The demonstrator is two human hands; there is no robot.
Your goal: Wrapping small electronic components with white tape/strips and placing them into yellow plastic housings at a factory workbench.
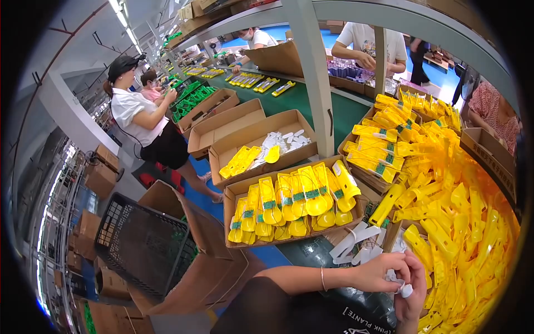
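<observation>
Hands at work on a small part, seen from above. The dark green desk (pixel 303 253) underlies the scene, bared in a strip between the left forearm and a box. On the right, a large heap of yellow plastic parts (pixel 461 239) spreads past the right hand. At left stands a tall open carton (pixel 214 250), with a black crate (pixel 150 239) tilted at its mouth. Beyond the forearm, a shallow cardboard box (pixel 228 209) holds a row of yellow assemblies (pixel 297 195) bearing green boards.

The left forearm (pixel 295 278) enters from the lower edge near the middle and runs almost level to the right; a thin bracelet (pixel 323 279) circles its wrist. The left hand (pixel 384 273) lies with its fingers bent inward and downward toward the other hand. The right hand (pixel 413 281) rises steeply from the lower edge, its fingers curled leftward, so that the two hands meet. Flat white strips (pixel 351 243) lie loosely stacked just beyond the left hand.

Smallest is the white piece (pixel 406 290), situated between the hands, in front of the heap's near left side. The fingers of both hands close on it in a pinch; their exact contact points are partly hidden.
</observation>
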